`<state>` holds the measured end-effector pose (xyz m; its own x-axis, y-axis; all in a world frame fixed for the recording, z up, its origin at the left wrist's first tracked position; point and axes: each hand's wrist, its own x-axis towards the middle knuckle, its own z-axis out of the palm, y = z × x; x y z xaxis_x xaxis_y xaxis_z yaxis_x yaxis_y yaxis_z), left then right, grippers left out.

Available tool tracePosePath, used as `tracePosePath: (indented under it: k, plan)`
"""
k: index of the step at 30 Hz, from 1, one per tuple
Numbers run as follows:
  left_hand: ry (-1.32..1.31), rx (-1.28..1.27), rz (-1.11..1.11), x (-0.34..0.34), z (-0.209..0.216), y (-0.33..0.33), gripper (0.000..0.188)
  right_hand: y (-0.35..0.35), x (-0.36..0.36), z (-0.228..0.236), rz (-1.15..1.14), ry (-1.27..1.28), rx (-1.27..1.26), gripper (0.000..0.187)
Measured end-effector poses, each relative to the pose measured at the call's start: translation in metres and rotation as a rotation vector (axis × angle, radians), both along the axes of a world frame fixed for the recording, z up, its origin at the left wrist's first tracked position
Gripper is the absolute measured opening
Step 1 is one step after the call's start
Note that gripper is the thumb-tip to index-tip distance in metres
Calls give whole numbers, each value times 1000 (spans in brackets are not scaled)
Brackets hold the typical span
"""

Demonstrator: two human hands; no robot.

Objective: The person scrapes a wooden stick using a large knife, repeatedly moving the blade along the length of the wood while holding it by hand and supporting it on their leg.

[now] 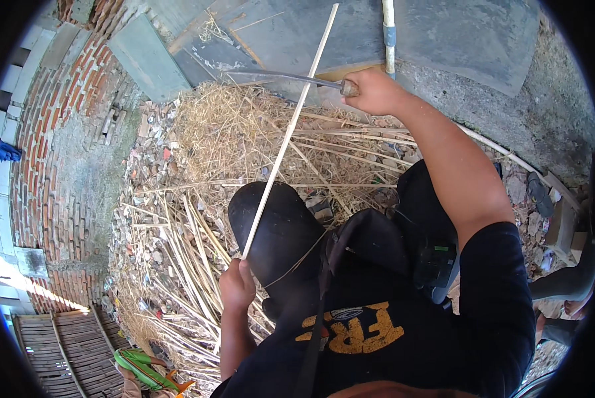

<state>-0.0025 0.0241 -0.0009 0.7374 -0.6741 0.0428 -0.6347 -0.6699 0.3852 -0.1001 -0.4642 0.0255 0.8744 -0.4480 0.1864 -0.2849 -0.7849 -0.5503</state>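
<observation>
My left hand (237,285) is closed around the lower end of a long, pale bamboo strip (285,140), which slants up and to the right past my knee. My right hand (377,93) grips the handle of a machete (271,73) on the far side. Its long, thin, dark blade points left and crosses the strip in its upper part. Whether the edge touches the strip I cannot tell.
A pile of shavings (224,126) covers rubble ahead of me. More bamboo strips (195,249) lie left of my knee. A brick wall (55,172) stands left, and a white pipe (389,33) runs up the far wall. Other people's limbs (563,284) show at the right edge.
</observation>
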Motion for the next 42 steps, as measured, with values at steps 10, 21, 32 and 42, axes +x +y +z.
tracePosePath:
  k: [10,21,32,42]
  plan:
    - [-64,-17,16,-6,-10,-13,38,28,3,-9,250,124,-99,26]
    - [-111,86,49,-2,-10,-6,36,62,-1,24,298,231,-213,22]
    - [-112,107,36,1,-7,-4,37,38,6,4,206,148,36,18]
    - [-127,90,44,4,-2,-7,38,-22,2,-33,-12,3,-58,29]
